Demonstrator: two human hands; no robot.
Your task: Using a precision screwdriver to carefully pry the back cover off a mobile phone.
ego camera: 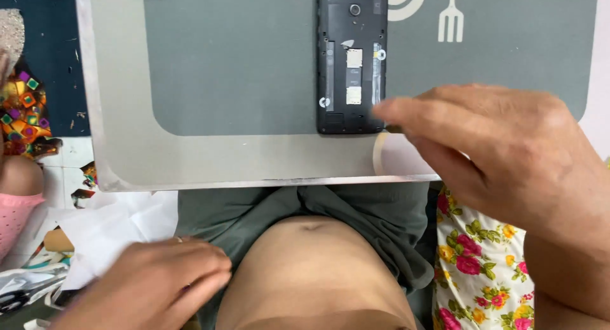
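1. The open black phone (352, 60) is lying back-off on the grey mat (229, 63), near the tray's edge (254, 171).
2. The right hand (495, 152) is pinching a small dark tool at the phone's corner; slipping could be scratching tiny parts inside.
3. The left hand (152, 282) is resting loosely curled in the lap, holding nothing, so the phone could be sliding.

Illumination is bright, soft and even, without a discernible single source. Shadows are faint; a weak one lies under the right hand (502, 158). The tray (127, 158) shows mild sheen, no harsh glare. Both hands show motion blur, while the phone (351, 60) remains fairly sharp.
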